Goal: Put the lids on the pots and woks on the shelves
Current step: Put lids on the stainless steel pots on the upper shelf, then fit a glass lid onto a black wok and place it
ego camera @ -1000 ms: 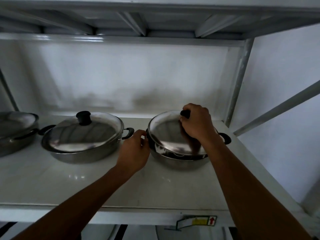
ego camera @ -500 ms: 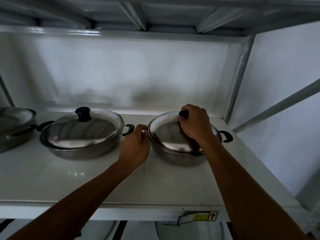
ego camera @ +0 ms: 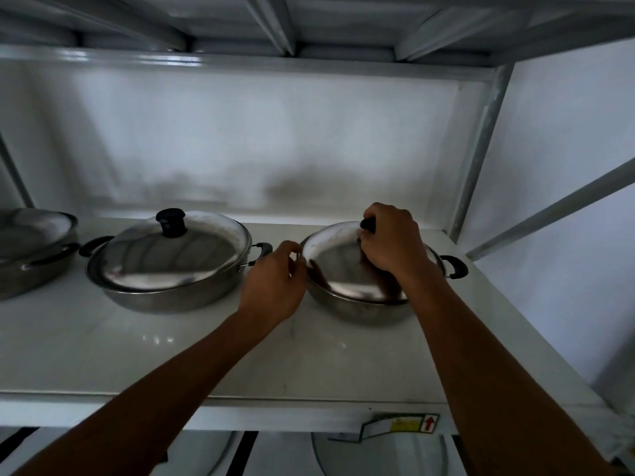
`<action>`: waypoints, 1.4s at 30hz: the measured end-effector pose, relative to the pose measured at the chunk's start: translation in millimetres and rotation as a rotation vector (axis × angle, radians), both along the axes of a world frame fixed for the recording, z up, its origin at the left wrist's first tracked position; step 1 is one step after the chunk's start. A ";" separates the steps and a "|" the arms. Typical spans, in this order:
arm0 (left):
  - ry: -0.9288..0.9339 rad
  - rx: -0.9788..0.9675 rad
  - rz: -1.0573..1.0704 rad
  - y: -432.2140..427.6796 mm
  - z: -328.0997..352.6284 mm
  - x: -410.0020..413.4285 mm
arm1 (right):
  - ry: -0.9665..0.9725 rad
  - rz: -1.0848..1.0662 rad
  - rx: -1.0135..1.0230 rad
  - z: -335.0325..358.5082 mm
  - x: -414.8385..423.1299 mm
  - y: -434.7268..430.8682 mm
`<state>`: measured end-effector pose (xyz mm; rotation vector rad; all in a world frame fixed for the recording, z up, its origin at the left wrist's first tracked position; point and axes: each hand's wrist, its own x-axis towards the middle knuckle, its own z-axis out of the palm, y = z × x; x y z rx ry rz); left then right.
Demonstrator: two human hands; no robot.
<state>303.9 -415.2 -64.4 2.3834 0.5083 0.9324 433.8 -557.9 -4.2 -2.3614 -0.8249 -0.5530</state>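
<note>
A steel wok (ego camera: 357, 309) with black side handles sits at the right of the white shelf (ego camera: 137, 355). A shiny steel lid (ego camera: 338, 266) lies on it. My right hand (ego camera: 391, 243) grips the lid's black knob from above. My left hand (ego camera: 275, 283) is curled at the wok's left rim, covering its left handle; whether it grips the handle is hidden. To the left stands a second wok (ego camera: 165, 290) with its lid (ego camera: 175, 249) and black knob on. A third lidded pan (ego camera: 31, 249) sits at the far left edge.
The underside of the upper shelf (ego camera: 309, 29) is close overhead. A metal upright post (ego camera: 481, 146) and a diagonal brace (ego camera: 556, 207) bound the right side. A white wall closes the back. More round cookware (ego camera: 378, 455) shows on the shelf below.
The lid was tilted on the right wok a second ago and has since settled lower onto its rim. Both hands have stayed in place.
</note>
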 end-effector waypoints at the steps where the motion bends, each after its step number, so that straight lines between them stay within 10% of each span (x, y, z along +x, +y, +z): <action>1: 0.006 0.010 0.001 0.4 0.7 1.1 | -0.003 -0.002 0.002 -0.7 -0.6 0.3; 21: 0.015 0.149 -0.041 0.6 7.4 -22.8 | -0.163 0.060 0.025 -16.2 -14.0 -7.6; 42: -0.127 0.366 -0.164 147.9 -59.3 -350.0 | -0.281 0.484 0.139 -140.1 -374.6 142.2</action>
